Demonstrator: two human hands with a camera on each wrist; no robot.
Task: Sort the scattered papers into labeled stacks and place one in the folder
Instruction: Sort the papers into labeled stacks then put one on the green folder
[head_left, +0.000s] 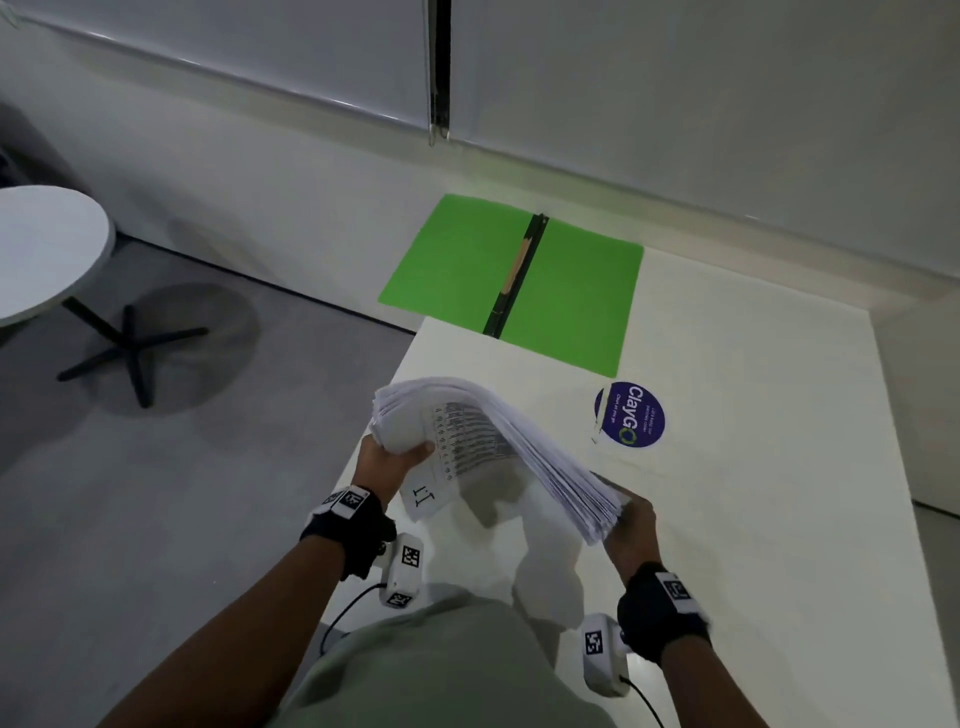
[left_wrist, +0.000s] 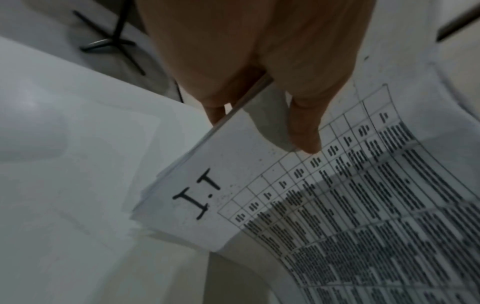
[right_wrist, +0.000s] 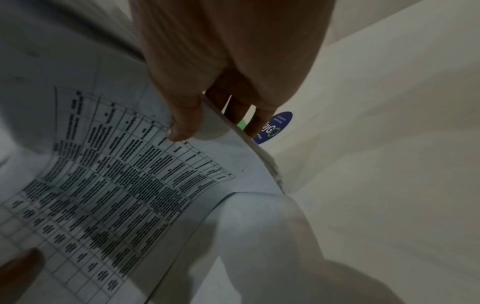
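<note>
A thick stack of white papers (head_left: 498, 441) arches above the white table (head_left: 753, 519); its facing sheet carries a printed table and a handwritten "I.T" label (left_wrist: 200, 195). My left hand (head_left: 395, 457) grips the stack's left end, thumb on the printed sheet (left_wrist: 306, 139) and fingers behind. My right hand (head_left: 628, 525) grips the right end, its thumb (right_wrist: 184, 123) on the printed face (right_wrist: 116, 174) and its fingers behind the edge. An open green folder (head_left: 519, 283) with a black spine lies flat at the table's far end.
A round blue ClayGo sticker (head_left: 629, 414) sits on the table between the papers and the folder, also seen in the right wrist view as the sticker (right_wrist: 275, 127). A round white side table (head_left: 47, 249) with a black cross base stands on the grey floor to the left.
</note>
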